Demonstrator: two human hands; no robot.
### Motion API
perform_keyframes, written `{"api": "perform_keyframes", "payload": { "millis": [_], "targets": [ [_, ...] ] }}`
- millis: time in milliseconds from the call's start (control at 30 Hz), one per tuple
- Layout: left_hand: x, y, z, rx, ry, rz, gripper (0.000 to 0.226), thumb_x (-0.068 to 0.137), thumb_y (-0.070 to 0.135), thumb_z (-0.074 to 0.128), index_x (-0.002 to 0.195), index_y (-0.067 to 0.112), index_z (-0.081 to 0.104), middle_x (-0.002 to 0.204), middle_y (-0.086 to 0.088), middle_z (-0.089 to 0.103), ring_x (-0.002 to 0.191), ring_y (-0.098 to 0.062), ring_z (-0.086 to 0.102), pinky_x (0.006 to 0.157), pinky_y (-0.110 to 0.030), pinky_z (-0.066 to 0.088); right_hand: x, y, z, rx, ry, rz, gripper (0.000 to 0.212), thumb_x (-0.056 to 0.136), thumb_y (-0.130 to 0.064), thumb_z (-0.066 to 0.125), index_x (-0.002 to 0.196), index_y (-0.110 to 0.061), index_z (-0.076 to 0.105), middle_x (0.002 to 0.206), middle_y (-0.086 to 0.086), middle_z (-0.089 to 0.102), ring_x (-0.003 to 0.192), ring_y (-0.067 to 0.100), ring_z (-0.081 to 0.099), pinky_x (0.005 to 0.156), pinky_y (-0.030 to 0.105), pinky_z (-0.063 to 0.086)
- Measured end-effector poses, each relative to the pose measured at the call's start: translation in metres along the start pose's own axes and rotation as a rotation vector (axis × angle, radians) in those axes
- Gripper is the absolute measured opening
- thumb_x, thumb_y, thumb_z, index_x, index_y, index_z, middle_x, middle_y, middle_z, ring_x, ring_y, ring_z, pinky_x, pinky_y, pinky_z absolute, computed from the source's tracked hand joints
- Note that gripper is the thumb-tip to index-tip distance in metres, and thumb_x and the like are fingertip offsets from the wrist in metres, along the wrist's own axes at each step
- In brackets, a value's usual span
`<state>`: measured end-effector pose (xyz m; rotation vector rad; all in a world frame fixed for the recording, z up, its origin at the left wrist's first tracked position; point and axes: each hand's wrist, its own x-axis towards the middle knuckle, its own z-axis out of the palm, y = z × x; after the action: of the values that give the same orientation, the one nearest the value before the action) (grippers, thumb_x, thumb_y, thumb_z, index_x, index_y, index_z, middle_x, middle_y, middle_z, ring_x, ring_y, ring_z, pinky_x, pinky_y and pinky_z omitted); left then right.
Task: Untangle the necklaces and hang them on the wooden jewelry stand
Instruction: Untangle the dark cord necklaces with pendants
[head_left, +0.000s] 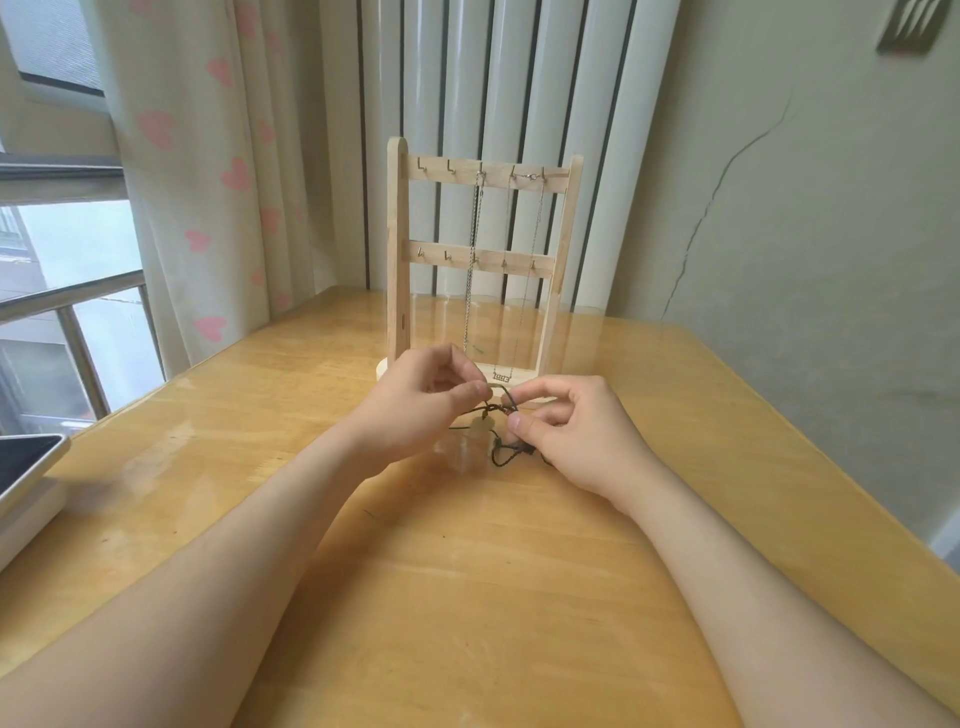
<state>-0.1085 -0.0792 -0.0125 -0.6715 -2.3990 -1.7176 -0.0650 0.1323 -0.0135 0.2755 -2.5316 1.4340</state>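
Observation:
A wooden jewelry stand (397, 260) with two rows of small hooks stands at the back of the table. Two thin silver chain necklaces (474, 260) hang from its top-row hooks; one carries a small lettered pendant near the base. Just in front of the stand, my left hand (421, 402) and my right hand (566, 431) both pinch a tangled dark cord necklace (501, 408). A pale pendant (475, 434) dangles from the cord between my hands, just above the table. More cord loops lie under my right hand.
The yellow wooden table (467, 597) ends against a wall on the right and a radiator behind the stand. A tablet or laptop (26, 462) on a white box sits at the left edge. A curtain and window are at the left.

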Motion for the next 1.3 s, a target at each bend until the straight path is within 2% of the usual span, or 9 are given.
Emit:
{"api": "perform_keyframes", "payload": {
  "millis": [167, 267, 400, 567, 800, 933, 1033, 1200, 1300],
  "targets": [
    [-0.001, 0.0, 0.0, 0.116, -0.058, 0.064, 0.006, 0.102, 0.02, 0.071, 0.099, 0.014, 0.071, 0.096, -0.002, 0.078, 0.089, -0.013, 0.073, 0.083, -0.029, 0.059, 0.001, -0.001, 0.003, 0.051, 0.02, -0.021, 0.014, 0.103, -0.033, 0.068, 0.099, -0.026, 0.079, 0.081, -0.003, 0.081, 0.079, 0.025, 0.078, 0.074, 0.039, 0.061],
    [-0.001, 0.001, 0.003, 0.211, -0.097, 0.157, 0.007, 0.103, 0.017, 0.069, 0.097, 0.016, 0.072, 0.091, 0.005, 0.076, 0.083, -0.011, 0.068, 0.078, -0.023, 0.055, 0.002, 0.0, 0.003, 0.023, 0.02, -0.049, 0.019, 0.105, -0.031, 0.066, 0.093, -0.026, 0.08, 0.08, -0.003, 0.078, 0.078, 0.014, 0.075, 0.082, 0.037, 0.062],
    [-0.003, 0.002, 0.005, 0.325, -0.127, 0.208, 0.013, 0.105, 0.019, 0.065, 0.093, 0.02, 0.068, 0.084, 0.009, 0.07, 0.072, -0.008, 0.062, 0.067, -0.023, 0.051, 0.0, -0.002, -0.002, -0.019, 0.016, -0.088, 0.017, 0.1, -0.029, 0.074, 0.088, -0.022, 0.083, 0.08, 0.003, 0.079, 0.082, 0.025, 0.076, 0.077, 0.033, 0.06],
    [-0.008, 0.011, 0.006, 0.381, -0.14, 0.179, 0.032, 0.112, 0.023, 0.052, 0.081, 0.02, 0.059, 0.077, 0.005, 0.057, 0.062, -0.004, 0.051, 0.061, -0.024, 0.044, -0.001, -0.005, -0.003, -0.018, 0.042, -0.127, 0.008, 0.093, -0.023, 0.082, 0.085, -0.022, 0.085, 0.08, -0.01, 0.081, 0.079, 0.009, 0.077, 0.081, 0.029, 0.062],
    [-0.01, 0.015, 0.009, 0.263, -0.18, 0.01, 0.042, 0.113, 0.033, 0.042, 0.076, 0.014, 0.043, 0.075, -0.006, 0.036, 0.065, -0.02, 0.033, 0.058, -0.035, 0.034, 0.0, -0.007, -0.001, 0.001, 0.079, -0.143, 0.009, 0.084, -0.017, 0.09, 0.087, -0.024, 0.084, 0.084, -0.009, 0.081, 0.083, 0.013, 0.077, 0.087, 0.041, 0.063],
    [-0.008, 0.016, 0.006, 0.181, -0.123, -0.035, 0.048, 0.113, 0.031, 0.043, 0.075, 0.002, 0.046, 0.074, -0.006, 0.036, 0.069, -0.021, 0.03, 0.065, -0.035, 0.028, 0.001, -0.007, -0.003, -0.006, 0.138, -0.16, 0.013, 0.08, -0.017, 0.092, 0.083, -0.026, 0.083, 0.08, -0.01, 0.08, 0.077, 0.008, 0.074, 0.081, 0.032, 0.061],
    [-0.006, 0.011, 0.002, 0.122, -0.079, -0.027, 0.051, 0.114, 0.04, 0.047, 0.073, 0.012, 0.059, 0.073, 0.001, 0.053, 0.068, -0.015, 0.047, 0.07, -0.034, 0.041, 0.0, -0.007, -0.004, 0.073, 0.142, -0.152, 0.011, 0.083, -0.017, 0.091, 0.089, -0.023, 0.083, 0.084, -0.008, 0.081, 0.082, 0.012, 0.077, 0.084, 0.031, 0.062],
    [-0.002, 0.009, 0.0, -0.076, -0.109, -0.158, 0.042, 0.113, 0.037, 0.047, 0.103, 0.006, 0.073, 0.109, -0.004, 0.08, 0.098, -0.019, 0.073, 0.098, -0.044, 0.054, 0.001, -0.006, -0.003, 0.165, 0.127, -0.115, 0.01, 0.091, -0.014, 0.084, 0.099, -0.017, 0.079, 0.086, 0.001, 0.081, 0.077, 0.016, 0.078, 0.078, 0.025, 0.061],
    [-0.004, 0.014, -0.001, -0.182, -0.193, -0.224, 0.047, 0.11, 0.021, 0.033, 0.095, 0.003, 0.074, 0.114, -0.01, 0.081, 0.105, -0.028, 0.077, 0.106, -0.046, 0.051, 0.001, -0.007, -0.002, 0.196, 0.127, -0.093, 0.01, 0.094, -0.01, 0.08, 0.102, -0.013, 0.077, 0.083, 0.004, 0.081, 0.073, 0.011, 0.076, 0.071, 0.017, 0.055]
  ]
}}
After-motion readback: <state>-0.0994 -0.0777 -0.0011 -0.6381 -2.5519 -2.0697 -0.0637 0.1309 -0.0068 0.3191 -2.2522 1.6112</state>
